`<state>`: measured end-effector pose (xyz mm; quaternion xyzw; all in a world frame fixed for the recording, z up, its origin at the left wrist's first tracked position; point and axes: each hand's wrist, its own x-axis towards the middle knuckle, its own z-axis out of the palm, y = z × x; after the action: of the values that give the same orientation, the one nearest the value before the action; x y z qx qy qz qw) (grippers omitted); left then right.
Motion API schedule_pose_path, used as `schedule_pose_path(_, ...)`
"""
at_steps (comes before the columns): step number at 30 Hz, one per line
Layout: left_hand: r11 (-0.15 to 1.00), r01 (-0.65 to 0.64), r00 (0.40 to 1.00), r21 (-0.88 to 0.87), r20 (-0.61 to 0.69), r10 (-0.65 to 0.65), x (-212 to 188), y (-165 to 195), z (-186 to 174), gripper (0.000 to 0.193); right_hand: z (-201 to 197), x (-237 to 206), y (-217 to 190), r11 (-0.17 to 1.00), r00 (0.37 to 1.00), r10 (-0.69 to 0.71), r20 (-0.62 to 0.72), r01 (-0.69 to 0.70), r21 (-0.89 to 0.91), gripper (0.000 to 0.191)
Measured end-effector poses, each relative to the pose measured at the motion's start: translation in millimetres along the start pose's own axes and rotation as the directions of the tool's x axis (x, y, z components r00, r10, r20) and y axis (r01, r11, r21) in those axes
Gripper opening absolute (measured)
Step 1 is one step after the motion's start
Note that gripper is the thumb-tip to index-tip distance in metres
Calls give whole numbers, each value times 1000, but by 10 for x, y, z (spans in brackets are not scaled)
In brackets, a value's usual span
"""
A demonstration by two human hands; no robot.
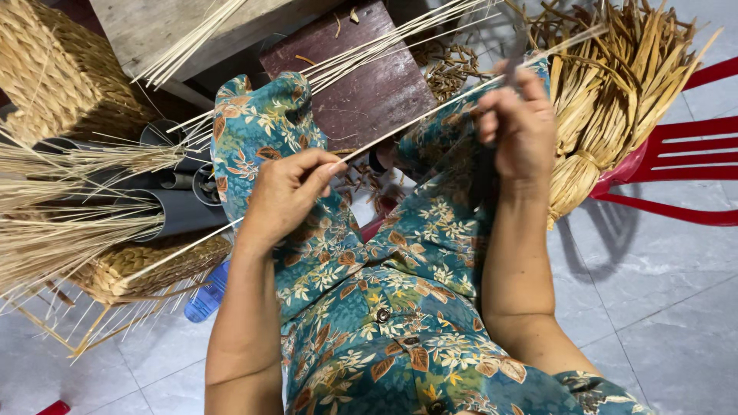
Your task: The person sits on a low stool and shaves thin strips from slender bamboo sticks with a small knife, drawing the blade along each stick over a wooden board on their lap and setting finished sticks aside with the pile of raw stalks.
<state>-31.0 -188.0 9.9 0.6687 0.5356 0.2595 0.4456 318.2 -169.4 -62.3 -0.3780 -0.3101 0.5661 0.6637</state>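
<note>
Floral-clothed knees [384, 253] are lying under both hands, the left hand [284, 196] pinching in a clenched grip the long pale reed [415, 123] that is slanting across the lap, the right hand [519, 127] grasping it higher, before the dark stool [361, 84].

Two hands: left hand [286, 194], right hand [516, 127]. One long pale reed strip [415, 127] between them. One woven basket [58, 73]. One red plastic chair [676, 157]. One tied straw bundle [615, 100]. One dark wooden stool [361, 84].

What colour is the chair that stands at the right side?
The chair is red, with slats. The head view shows it, partly under a bundle of dried straw.
</note>
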Motion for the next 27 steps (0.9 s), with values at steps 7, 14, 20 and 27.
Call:
schedule_pose_path(7,987,-67,997,-143,-44,62,45,3,36,17,-34,-57,-209,998,999,-26,44,24,51,44)
schedule_pose_path(14,997,-7,1000,-71,23,8,173,145,295,16,767,-337,222,925,848,381,368,-350,-151,47)
schedule_pose_path(20,996,-49,998,-77,24,51,112,128,247,16,624,-262,271,949,897,316,310,-303,-92,31)
schedule_pose_path(27,999,28,999,-29,38,-27,-29,23,-17,17,34,-19,-105,998,999,54,10,-54,23,33)
